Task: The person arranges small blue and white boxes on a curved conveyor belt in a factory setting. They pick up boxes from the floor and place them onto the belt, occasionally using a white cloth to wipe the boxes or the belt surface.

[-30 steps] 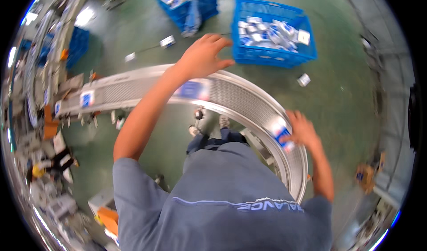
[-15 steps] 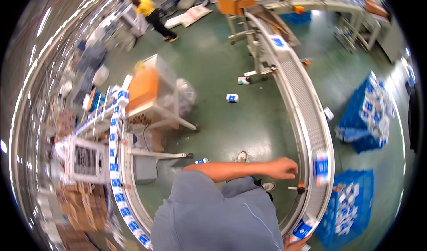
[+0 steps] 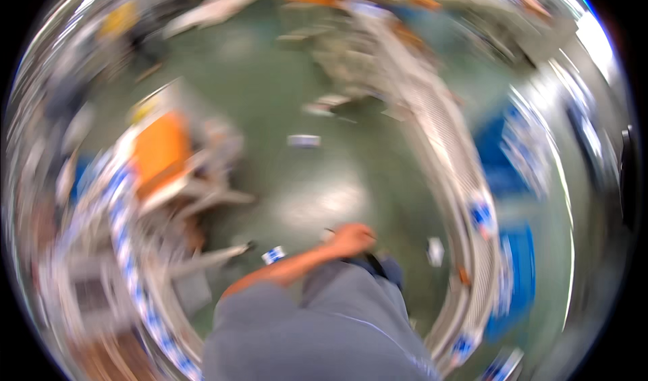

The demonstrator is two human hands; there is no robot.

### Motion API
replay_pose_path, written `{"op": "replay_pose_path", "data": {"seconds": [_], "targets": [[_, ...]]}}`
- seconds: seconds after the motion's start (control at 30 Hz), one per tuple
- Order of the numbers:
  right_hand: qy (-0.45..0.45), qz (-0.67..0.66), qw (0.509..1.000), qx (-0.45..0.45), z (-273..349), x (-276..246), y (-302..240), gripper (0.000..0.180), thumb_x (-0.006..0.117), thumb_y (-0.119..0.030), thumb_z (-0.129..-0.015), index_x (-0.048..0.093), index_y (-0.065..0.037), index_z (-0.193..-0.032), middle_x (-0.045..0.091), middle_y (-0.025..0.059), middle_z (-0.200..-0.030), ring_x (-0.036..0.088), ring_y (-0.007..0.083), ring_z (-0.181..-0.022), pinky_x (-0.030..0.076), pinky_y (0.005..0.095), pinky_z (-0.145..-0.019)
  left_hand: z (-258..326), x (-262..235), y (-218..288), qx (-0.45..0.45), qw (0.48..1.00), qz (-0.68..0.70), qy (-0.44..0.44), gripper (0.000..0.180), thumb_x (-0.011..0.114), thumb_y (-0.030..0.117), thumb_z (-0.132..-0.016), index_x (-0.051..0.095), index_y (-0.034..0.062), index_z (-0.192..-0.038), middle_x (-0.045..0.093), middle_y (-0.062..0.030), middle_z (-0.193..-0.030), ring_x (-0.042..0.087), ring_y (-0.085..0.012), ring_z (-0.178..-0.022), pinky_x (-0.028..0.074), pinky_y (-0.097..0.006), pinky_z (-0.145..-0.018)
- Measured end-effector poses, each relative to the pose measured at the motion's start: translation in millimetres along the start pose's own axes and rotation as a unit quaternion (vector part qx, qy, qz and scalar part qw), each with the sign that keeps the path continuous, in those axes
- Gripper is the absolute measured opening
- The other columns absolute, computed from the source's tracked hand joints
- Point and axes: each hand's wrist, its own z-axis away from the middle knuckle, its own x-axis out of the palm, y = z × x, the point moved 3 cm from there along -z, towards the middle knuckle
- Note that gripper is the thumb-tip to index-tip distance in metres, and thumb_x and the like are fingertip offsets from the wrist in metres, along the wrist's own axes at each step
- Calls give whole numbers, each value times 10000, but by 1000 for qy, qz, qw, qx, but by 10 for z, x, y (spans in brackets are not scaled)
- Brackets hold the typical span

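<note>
The whole picture is smeared by motion. My left hand (image 3: 354, 238) hangs in front of my body, above the green floor, and nothing plain shows in it; its fingers are too blurred to read. My right hand is not in view. On the curved conveyor belt (image 3: 432, 121) at my right ride a blue-and-white pack (image 3: 481, 215) and another such pack (image 3: 464, 346) nearer me. A further blue-and-white pack (image 3: 503, 365) shows at the lower right edge, beyond the belt; what holds it, if anything, cannot be seen.
A second conveyor with a row of packs (image 3: 135, 283) curves along my left. Blue crates (image 3: 521, 263) stand right of the belt. Packs lie on the floor: one ahead (image 3: 304, 141), one by my left forearm (image 3: 274, 255), one white (image 3: 435, 251). An orange-panelled stand (image 3: 162, 151) is at left.
The view has swung, and the surroundings sit further left. My left hand has moved away from the right belt. My right hand, at the belt's near end before, has left the view.
</note>
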Motion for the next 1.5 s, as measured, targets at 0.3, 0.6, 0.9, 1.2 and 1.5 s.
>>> {"op": "replay_pose_path", "data": {"seconds": [0.3, 0.6, 0.9, 1.2, 1.5], "targets": [[655, -136, 737, -94, -745, -1815, -1826, 786, 906, -418, -864, 552, 48, -1389, 691, 183, -1248, 703, 290, -1064, 565, 408, -895, 1150, -854, -1018, -118, 957, 167, 205, 150, 692, 145, -1029, 759, 25, -1091, 761, -48, -980, 683, -114, -890, 557, -282, -795], [375, -65, 923, -47, -2472, 431, -1874, 711, 766, -363, -967, 541, 90, -1466, 632, 270, -1416, 653, 409, -1246, 514, 459, -1047, 1533, -1322, -1185, -144, 941, 166, 258, 229, 740, 184, -1000, 745, 4, -1142, 790, -118, -1011, 743, -167, -945, 576, -316, -868], [-127, -507, 814, -252, -47, 1642, -6838, 341, 735, -104, -906, 717, -63, -1244, 653, 55, -793, 583, 135, -710, 485, 313, -675, 2057, -1976, -1524, -212, 853, 161, 448, 201, 731, 140, -1003, 738, -26, -1114, 783, -88, -999, 724, -139, -940, 569, -294, -879], [-412, -423, 557, -584, 2606, 2114, -8753, 318, 745, -99, -922, 714, -31, -1231, 760, 100, -1027, 680, 172, -754, 560, 320, -729, 2632, -1583, -1477, -290, 728, 195, 589, 300, 704, 292, -1020, 728, 17, -1137, 779, -175, -1014, 756, -276, -950, 588, -408, -860], [-499, -140, 414, -749, 4200, 2367, -8699, 318, 705, -132, -966, 701, 18, -1246, 787, 118, -986, 778, 188, -803, 604, 331, -764, 3451, -324, -2032, -228, 396, 362, 812, 229, 732, 157, -1001, 725, 8, -1175, 761, -59, -1011, 707, -139, -930, 571, -303, -871]]}}
